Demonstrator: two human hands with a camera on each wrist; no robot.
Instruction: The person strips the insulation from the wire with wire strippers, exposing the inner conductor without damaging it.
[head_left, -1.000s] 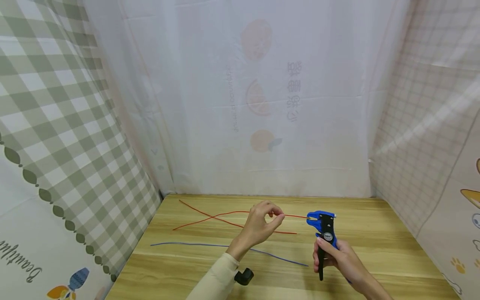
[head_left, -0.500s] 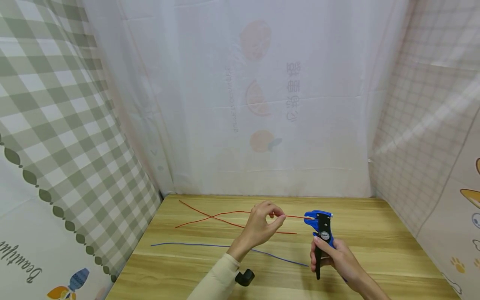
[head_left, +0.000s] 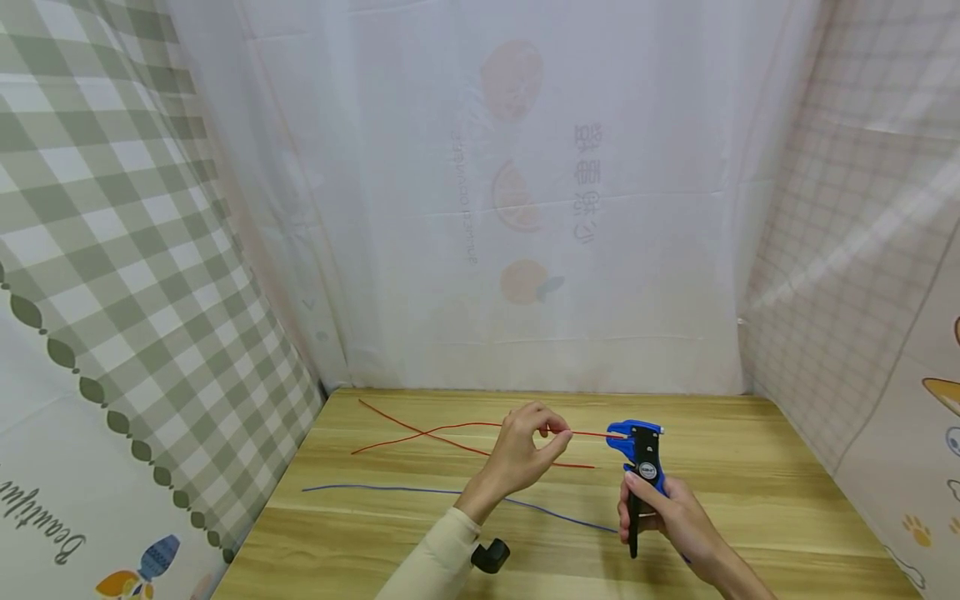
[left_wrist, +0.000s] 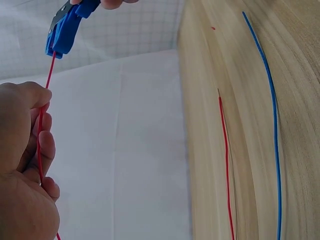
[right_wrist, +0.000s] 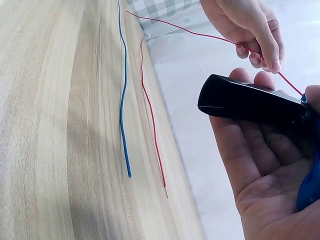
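My left hand [head_left: 517, 454] pinches a red wire [head_left: 588, 432] between thumb and forefinger, over the table. The wire's right end runs into the jaws of a blue and black wire stripper [head_left: 645, 446], so its tip is hidden there. Around the stripper's handles curls my right hand [head_left: 675, 517], thumb on the near side; in the right wrist view the black handle [right_wrist: 250, 100] lies across the fingers. A second red wire [left_wrist: 226, 150] lies on the table with a short bare tip. Nearer the front lies a blue wire [head_left: 382, 487], partly hidden behind my left wrist.
The wooden table [head_left: 780, 500] has a white curtain [head_left: 637, 333] along its back edge. Checked cloth [head_left: 187, 292] hangs at the left, a printed cloth [head_left: 862, 333] at the right. A tiny red piece [left_wrist: 213, 28] lies on the table.
My right hand has brought the wire stripper slightly left, toward my left hand, and the red wire now reaches deeper into its jaws. My left hand stays almost still.
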